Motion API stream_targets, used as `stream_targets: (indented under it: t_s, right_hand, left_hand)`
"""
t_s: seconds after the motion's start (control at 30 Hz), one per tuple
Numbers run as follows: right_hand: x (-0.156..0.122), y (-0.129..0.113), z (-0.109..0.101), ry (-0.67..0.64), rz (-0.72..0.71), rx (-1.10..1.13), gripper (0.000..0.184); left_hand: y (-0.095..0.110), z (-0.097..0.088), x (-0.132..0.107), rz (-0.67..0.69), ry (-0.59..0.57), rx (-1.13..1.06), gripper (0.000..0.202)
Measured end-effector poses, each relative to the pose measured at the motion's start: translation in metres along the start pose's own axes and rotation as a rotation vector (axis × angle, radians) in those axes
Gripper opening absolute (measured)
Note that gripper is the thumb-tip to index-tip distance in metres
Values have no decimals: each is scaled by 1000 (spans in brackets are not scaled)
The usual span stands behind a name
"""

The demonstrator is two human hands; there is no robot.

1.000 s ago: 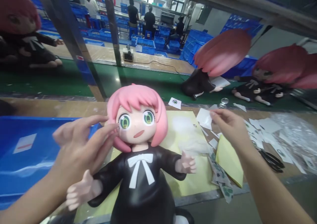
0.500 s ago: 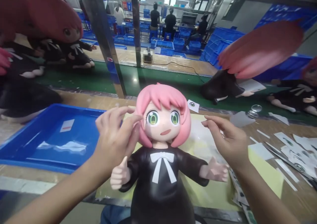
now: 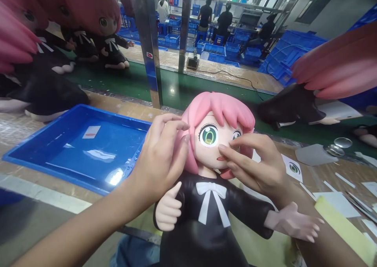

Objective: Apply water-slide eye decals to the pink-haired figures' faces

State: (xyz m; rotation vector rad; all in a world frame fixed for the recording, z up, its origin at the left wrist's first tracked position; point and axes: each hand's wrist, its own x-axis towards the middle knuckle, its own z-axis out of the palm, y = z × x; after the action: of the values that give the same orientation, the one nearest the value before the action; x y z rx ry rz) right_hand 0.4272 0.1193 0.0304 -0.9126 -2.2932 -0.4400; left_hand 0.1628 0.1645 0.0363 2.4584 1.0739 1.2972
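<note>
A large figure (image 3: pixel 206 220) with pink hair, green eyes, a black dress and a white bow faces me, leaning slightly to the right. My left hand (image 3: pixel 165 153) curls its fingers around the side of the pink hair, on the left of the face. Over the right half of the face is my right hand (image 3: pixel 259 162), its fingers stretched and a little apart. Those fingertips touch the face by the mouth and the eye on the right, and partly cover both. No loose piece shows in the right fingers.
On the left lies a blue tray (image 3: pixel 73 176) with water and a small white card (image 3: pixel 91 132). An eye decal sheet (image 3: pixel 292 168), paper strips and a yellow sheet (image 3: pixel 344 227) lie on the right. More pink-haired figures (image 3: pixel 112 48) stand behind the table. Several people work far back.
My right hand has moved left, from beside the head onto the face. My left hand has closed in against the hair. The view has shifted left, and the figure tilts more.
</note>
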Motion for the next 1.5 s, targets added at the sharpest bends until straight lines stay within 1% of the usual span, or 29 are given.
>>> stream_targets:
  t_s: [0.17,0.33,0.43,0.57,0.7,0.77,0.83,0.93,1.03,1.13,1.23,1.37,1.5]
  right_hand:
    - [-2,-6,3,37,24,-62,62]
    - [-9,-11,5,68,79,-41,63]
    - [-15,-10,5,91,37,-26,57]
    - [-16,-7,7,65,-61,-74,43]
    - [-10,-9,10,92,-78,-161,31]
    - [-8,-9,12,110,-79,-163,32]
    - [-9,-9,14,116,-62,-118,37]
    - [-15,-5,17,77,-9,-28,44]
    - [-19,-1,18,22,-3,7,50]
    - [-15,1,19,35,-18,35,53]
    - [-7,0,19,57,-29,39,48]
    - [0,0,19,24,-21,33,36]
    - [-3,1,19,22,-29,53,39]
  left_hand:
    - [1,-1,0,-12,12,14,17]
    - [1,-1,0,-24,5,20,17]
    - [1,-2,-1,-29,7,21,15]
    - [-1,-2,-3,-33,8,16,14]
    - [-3,-3,-4,-46,3,30,14]
    - [-3,-3,-4,-55,0,35,14]
    - [-3,-4,-4,-59,-2,34,14]
    - [-3,-5,-5,-63,-1,28,14]
    - [-3,-6,-6,-77,0,17,14]
    - [-6,-5,-7,-87,-1,-2,15]
    - [-8,-4,-9,-88,-5,-21,15]
    - [-10,-4,-10,-90,0,-28,15]
    - [-11,-4,-11,-98,-7,-33,16]
